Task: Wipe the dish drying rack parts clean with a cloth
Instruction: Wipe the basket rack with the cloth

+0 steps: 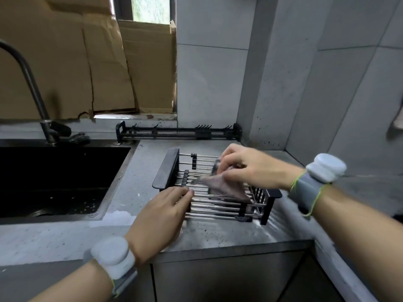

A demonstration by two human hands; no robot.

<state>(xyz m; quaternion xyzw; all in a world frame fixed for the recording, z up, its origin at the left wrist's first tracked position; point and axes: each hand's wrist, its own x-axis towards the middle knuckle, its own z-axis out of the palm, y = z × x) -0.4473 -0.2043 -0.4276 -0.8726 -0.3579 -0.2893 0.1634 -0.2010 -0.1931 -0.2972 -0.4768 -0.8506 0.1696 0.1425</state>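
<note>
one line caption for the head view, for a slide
Right hand wipes a cloth over the dish rack bars on the counter while the left hand steadies it.

A home kitchen: black sink, faucet, tiled walls, speckled countertop.

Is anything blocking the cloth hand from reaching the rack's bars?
Nothing visible. The right hand pinches the cloth directly over the rack, and the cloth lies on the bars. The left hand rests on the rack's near left corner, beside the cloth.
</note>
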